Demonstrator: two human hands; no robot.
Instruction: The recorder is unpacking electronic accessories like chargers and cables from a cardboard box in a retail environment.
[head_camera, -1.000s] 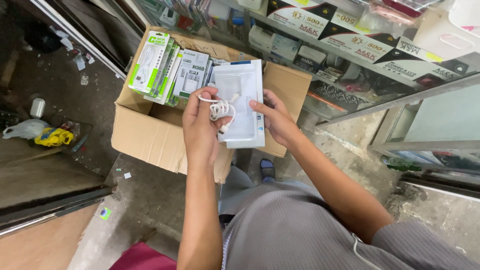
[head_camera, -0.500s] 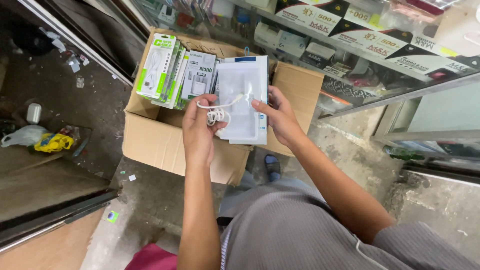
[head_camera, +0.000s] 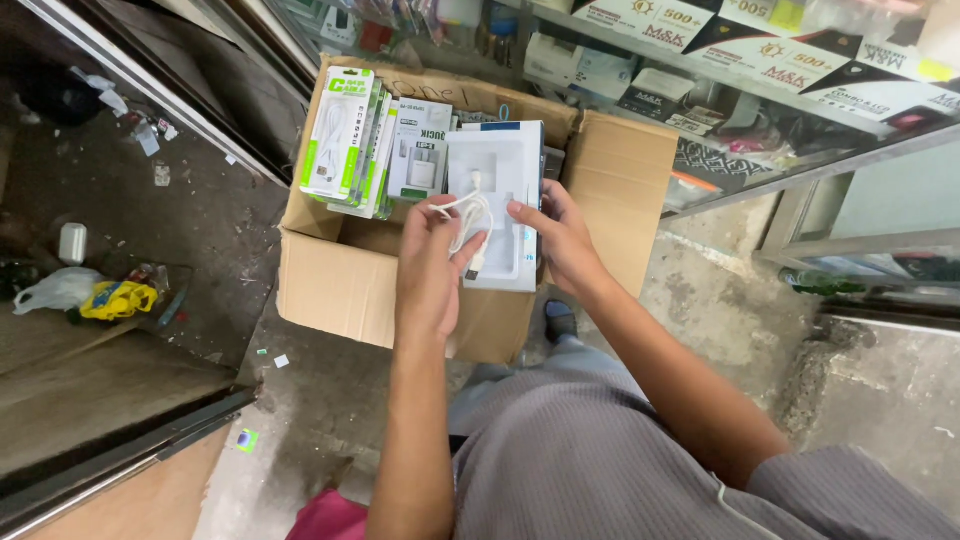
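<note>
My left hand (head_camera: 432, 262) pinches a coiled white cable (head_camera: 476, 215) over a white plastic packaging tray (head_camera: 497, 190). My right hand (head_camera: 556, 236) grips that tray by its right edge and holds it above an open cardboard box (head_camera: 345, 280). Inside the box stand several green-and-white blister packs of cables (head_camera: 338, 140) and a small white charger box (head_camera: 420, 152). The cable's plug end hangs down near my left thumb.
A glass display case (head_camera: 760, 90) with boxed goods and printed cards runs along the top right. The box's right flap (head_camera: 620, 190) folds outward. A metal door track (head_camera: 150, 90) crosses at left, with litter and a yellow-and-white bag (head_camera: 100, 295) on the dirty floor.
The cable has loosened from a tight bundle into an open loop over the tray. Both hands and the tray have shifted slightly as the view moved closer.
</note>
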